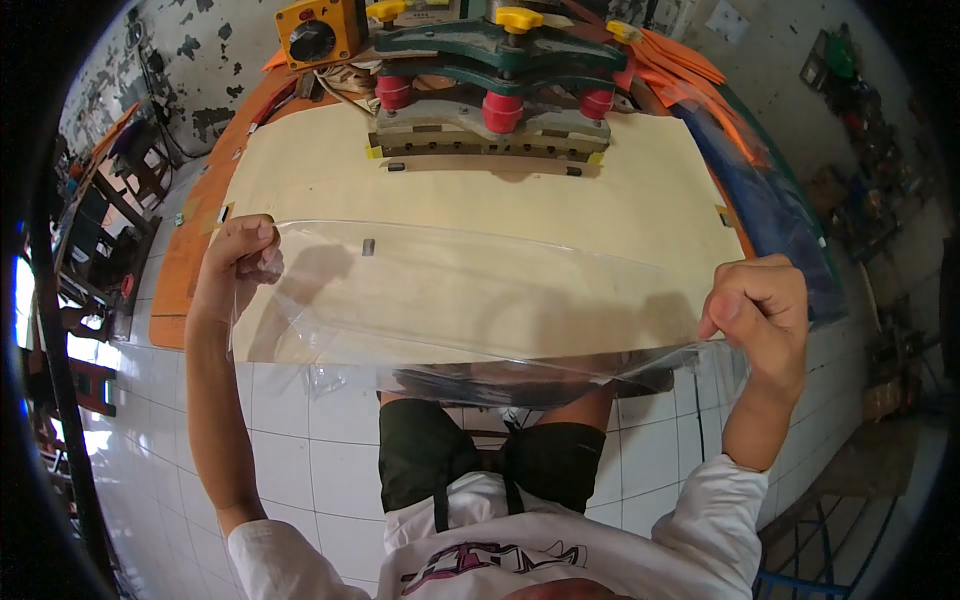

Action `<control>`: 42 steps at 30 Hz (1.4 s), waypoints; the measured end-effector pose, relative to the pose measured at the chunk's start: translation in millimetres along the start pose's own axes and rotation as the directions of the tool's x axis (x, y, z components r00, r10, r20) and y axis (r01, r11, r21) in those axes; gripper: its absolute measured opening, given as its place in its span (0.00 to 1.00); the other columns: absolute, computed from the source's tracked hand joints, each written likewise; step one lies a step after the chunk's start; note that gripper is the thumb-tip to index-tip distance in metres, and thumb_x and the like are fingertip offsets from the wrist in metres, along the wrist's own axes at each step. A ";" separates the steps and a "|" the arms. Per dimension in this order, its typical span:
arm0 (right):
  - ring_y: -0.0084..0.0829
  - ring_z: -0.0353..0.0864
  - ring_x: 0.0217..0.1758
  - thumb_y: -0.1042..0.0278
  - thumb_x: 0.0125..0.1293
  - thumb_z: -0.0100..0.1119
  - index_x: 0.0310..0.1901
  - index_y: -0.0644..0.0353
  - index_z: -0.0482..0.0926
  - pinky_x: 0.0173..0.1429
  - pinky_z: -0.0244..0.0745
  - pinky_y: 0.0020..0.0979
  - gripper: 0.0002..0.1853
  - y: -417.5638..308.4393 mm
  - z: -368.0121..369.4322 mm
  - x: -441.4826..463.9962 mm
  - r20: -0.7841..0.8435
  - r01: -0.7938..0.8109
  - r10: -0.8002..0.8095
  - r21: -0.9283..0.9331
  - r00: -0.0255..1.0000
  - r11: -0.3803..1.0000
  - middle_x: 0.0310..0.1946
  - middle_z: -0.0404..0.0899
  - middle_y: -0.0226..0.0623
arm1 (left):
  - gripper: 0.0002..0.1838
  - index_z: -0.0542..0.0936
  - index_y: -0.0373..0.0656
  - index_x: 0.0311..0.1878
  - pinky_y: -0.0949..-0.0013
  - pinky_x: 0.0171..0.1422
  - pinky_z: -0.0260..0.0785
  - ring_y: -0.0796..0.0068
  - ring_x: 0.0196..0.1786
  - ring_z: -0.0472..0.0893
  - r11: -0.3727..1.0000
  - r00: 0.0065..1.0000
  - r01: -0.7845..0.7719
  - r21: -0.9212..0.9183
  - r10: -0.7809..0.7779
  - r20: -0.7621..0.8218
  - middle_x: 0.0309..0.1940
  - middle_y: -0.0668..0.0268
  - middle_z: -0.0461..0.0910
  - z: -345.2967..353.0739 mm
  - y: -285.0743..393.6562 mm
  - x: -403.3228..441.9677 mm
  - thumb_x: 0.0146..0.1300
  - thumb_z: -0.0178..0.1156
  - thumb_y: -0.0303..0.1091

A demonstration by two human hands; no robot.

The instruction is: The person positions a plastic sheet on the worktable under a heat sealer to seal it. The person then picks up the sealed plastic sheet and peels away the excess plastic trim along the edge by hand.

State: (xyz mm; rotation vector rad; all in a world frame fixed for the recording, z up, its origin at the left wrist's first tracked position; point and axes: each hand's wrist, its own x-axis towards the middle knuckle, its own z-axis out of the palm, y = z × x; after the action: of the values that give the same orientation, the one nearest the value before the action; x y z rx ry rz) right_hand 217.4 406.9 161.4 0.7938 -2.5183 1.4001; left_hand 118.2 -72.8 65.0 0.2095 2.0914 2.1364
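A clear plastic sheet (480, 290) stretches between my two raised hands, above the front part of a cream-coloured board (480, 205). My left hand (248, 248) pinches its upper left corner. On the other side, my right hand (755, 305) is closed on the sheet's right end, lower than the left one. The sheet's lower part hangs in folds over the board's front edge, above my lap. Through the plastic a small dark mark (369, 247) shows on the board.
At the board's back stands a green and grey machine (490, 90) with red cylinders and yellow knobs. A yellow box with a black dial (312, 38) sits at the back left. Orange sheets (690, 75) and dark blue plastic (775, 235) lie on the right.
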 end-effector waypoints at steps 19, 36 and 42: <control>0.14 0.65 0.23 0.59 0.69 0.64 0.29 0.63 0.81 0.28 0.56 0.20 0.16 77.1 -62.5 6.8 0.021 -0.184 0.184 -0.003 0.983 0.983 0.23 0.77 0.27 | 0.13 0.74 0.42 0.28 0.79 0.27 0.44 0.90 0.23 0.57 0.982 0.982 -0.191 -0.008 0.191 -0.008 0.21 0.77 0.66 56.7 27.6 -24.8 0.67 0.59 0.38; 0.49 0.79 0.56 0.71 0.64 0.64 0.55 0.65 0.79 0.64 0.71 0.37 0.18 15.6 59.3 70.6 0.153 0.335 -0.299 -0.477 0.942 0.813 0.51 0.81 0.48 | 0.14 0.77 0.36 0.30 0.75 0.36 0.60 0.85 0.31 0.69 0.881 0.977 -0.214 0.421 0.187 0.106 0.24 0.72 0.75 140.5 42.9 -36.6 0.71 0.57 0.33; 0.28 0.83 0.34 0.65 0.70 0.61 0.44 0.69 0.82 0.42 0.76 0.30 0.13 12.5 103.1 85.5 0.202 0.181 -0.193 0.078 0.960 0.980 0.30 0.84 0.43 | 0.12 0.81 0.32 0.31 0.73 0.25 0.53 0.87 0.22 0.62 0.865 0.940 -0.342 0.368 0.321 0.118 0.16 0.74 0.68 143.5 35.7 -37.6 0.68 0.59 0.32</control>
State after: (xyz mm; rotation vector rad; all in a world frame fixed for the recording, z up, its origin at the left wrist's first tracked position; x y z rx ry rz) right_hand 150.7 295.1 127.3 1.2153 -2.4781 1.3991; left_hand 183.5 59.6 103.9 0.7117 2.5817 1.8175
